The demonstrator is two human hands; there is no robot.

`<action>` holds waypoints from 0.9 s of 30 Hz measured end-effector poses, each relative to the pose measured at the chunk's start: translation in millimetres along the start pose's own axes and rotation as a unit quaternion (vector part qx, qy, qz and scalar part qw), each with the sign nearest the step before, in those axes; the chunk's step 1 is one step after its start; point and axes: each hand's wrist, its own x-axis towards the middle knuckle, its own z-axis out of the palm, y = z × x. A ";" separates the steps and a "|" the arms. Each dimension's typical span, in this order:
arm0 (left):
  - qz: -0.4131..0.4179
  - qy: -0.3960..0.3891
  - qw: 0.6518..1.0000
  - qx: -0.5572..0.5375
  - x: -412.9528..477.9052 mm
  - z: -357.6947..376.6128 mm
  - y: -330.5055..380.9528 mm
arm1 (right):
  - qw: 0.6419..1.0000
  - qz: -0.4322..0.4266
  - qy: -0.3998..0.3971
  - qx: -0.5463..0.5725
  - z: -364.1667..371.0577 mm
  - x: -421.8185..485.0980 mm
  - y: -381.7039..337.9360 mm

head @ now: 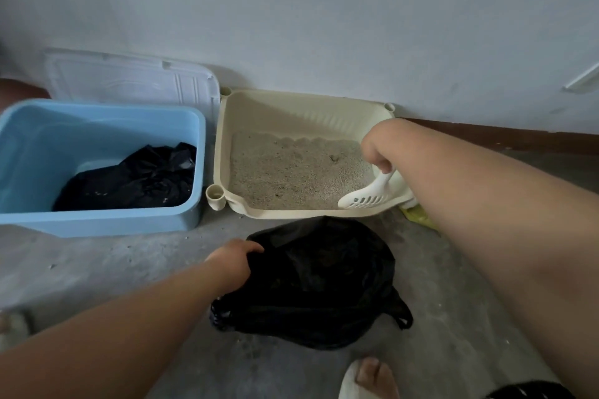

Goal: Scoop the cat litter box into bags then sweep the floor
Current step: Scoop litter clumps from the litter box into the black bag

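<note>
A cream litter box (pixel 285 107) stands against the wall, filled with pale grey litter (pixel 291 168). My right hand (pixel 377 147) grips the handle of a white slotted scoop (pixel 366 196), whose blade rests in the litter at the box's front right corner. On the concrete floor in front of the box lies an open black bag (pixel 317 282). My left hand (pixel 231 261) holds the bag's left rim, fingers curled over the edge.
A blue plastic tub (pixel 107 220) at the left holds another black bag (pixel 136 181). Its clear lid (pixel 129 78) leans on the wall behind. A yellow object (pixel 418 217) lies right of the litter box. My foot in a white slipper (pixel 366 379) is below the bag.
</note>
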 end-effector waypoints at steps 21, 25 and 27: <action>0.031 -0.132 0.991 0.008 18.5 22.6 8.5 | 0.982 0.014 0.069 0.174 65.7 8.4 -13.9; 0.014 -0.112 0.994 -0.002 21.5 28.2 9.6 | 0.975 0.023 0.088 0.201 74.1 11.9 -15.3; 0.009 -0.103 0.995 -0.015 23.8 24.9 8.1 | 0.968 0.038 0.102 0.225 81.1 15.0 -19.9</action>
